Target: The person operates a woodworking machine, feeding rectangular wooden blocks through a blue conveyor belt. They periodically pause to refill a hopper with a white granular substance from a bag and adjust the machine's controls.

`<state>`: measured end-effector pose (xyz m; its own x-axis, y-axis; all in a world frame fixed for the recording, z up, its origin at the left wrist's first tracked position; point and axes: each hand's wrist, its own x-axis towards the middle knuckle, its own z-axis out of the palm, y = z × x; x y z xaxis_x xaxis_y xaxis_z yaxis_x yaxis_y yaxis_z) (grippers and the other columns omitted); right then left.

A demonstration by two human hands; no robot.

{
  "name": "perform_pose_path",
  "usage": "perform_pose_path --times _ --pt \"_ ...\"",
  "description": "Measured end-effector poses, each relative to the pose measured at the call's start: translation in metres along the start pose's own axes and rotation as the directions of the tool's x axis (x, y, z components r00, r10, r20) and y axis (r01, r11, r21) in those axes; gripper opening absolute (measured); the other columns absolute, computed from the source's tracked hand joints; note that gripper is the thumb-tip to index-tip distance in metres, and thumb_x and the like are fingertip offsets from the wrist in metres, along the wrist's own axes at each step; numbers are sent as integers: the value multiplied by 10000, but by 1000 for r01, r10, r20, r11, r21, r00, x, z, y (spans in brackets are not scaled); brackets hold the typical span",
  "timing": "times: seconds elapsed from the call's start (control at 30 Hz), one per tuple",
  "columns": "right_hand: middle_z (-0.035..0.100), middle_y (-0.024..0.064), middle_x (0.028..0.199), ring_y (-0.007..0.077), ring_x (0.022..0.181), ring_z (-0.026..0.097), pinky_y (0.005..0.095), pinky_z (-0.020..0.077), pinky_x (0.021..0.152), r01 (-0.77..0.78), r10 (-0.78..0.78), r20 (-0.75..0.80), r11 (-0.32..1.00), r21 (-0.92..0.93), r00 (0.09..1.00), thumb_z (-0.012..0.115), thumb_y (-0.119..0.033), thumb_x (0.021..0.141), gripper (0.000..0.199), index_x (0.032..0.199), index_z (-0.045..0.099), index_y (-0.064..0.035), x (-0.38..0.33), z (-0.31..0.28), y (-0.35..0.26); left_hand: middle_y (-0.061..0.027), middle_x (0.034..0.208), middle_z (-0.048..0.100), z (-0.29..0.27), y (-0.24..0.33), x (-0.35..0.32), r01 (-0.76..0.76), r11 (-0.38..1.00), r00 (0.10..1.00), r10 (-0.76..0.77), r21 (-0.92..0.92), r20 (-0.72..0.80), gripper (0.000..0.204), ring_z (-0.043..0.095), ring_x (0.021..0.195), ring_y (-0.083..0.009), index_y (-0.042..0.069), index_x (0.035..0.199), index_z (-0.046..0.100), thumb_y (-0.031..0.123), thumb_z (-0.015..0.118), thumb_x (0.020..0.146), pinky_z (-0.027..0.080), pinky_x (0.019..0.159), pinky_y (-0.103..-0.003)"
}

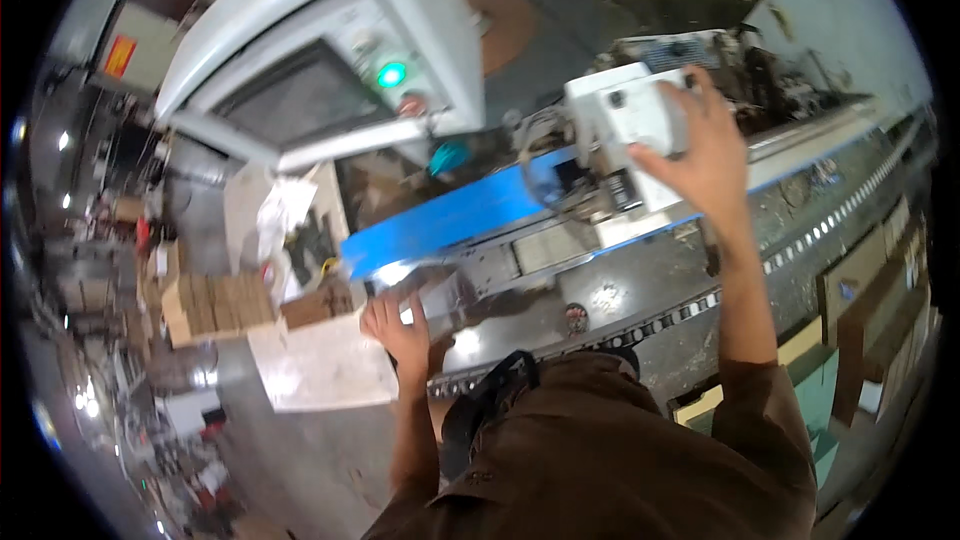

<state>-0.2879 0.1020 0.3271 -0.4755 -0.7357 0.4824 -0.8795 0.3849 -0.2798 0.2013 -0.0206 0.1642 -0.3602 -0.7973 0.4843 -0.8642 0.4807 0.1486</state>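
Observation:
My right hand (708, 145) is spread across a white boxy housing (628, 105) with dark knobs, on the machine at upper right. Its thumb presses the near side and its fingers curl over the far edge. My left hand (398, 330) is at the near left end of the machine bed, fingers curled. A small bright patch shows between thumb and forefinger; what they hold is unclear. Beside them is a see-through, film-like piece (447, 298). Between my hands runs a long blue guard (450, 222), with a pale metal bed (550, 248) on its near side.
A white control cabinet (420, 0) with a dark screen (305, 95) and a lit green button (391, 74) stands beyond the blue guard. Stacked cardboard (220, 305) lies at left, near a pale board (320, 365). A roller track (660, 322) runs close before me. More cardboard (865, 330) stands at right.

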Motion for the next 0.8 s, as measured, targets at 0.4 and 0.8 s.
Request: perform_pose_path --times 0.4,0.8 --pt "510 258 1565 463 1343 580 540 536 1044 36 -36 2 999 -35 999 834 -695 736 856 1374 686 -145 4 8 -9 -93 1213 665 -16 -13 20 31 999 943 -44 44 331 468 603 1178 -322 142 1318 724 237 824 871 361 1105 -515" --pt "495 334 1511 503 1346 537 548 511 1075 14 -15 7 992 125 1000 737 -830 719 1000 1337 686 -46 0 6 5 -133 1344 677 162 95 -25 -323 929 918 355 -182 179 380 593 1228 -381 214 1350 734 405 603 1049 398 1084 -553"
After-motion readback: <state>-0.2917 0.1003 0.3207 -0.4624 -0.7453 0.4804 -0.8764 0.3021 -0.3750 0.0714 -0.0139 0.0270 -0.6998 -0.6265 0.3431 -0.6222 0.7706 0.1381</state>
